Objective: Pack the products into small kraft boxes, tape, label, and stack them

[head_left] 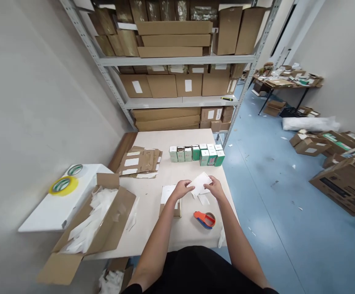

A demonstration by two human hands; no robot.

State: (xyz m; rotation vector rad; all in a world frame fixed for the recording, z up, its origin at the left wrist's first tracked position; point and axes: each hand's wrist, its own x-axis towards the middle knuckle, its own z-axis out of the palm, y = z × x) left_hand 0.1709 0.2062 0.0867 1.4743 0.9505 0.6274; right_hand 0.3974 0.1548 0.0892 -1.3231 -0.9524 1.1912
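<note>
Both my hands meet over the middle of the table [153,212] and grip a white paper sheet or pouch [200,182]. My left hand [182,189] pinches its left edge, and my right hand [214,188] pinches its right edge. Under my left hand lies a flat brown cardboard piece with a white label [168,195]. A red and blue tape dispenser [205,219] sits on the table just below my right hand. A row of small green and white boxes [197,154] stands further back.
An open carton of white packing material [92,222] sits at the table's left. Flattened cardboard pieces [139,161] lie behind it. Tape rolls [63,185] rest on a white side surface. Shelves of brown boxes [171,81] stand behind; cartons [342,179] litter the blue floor at right.
</note>
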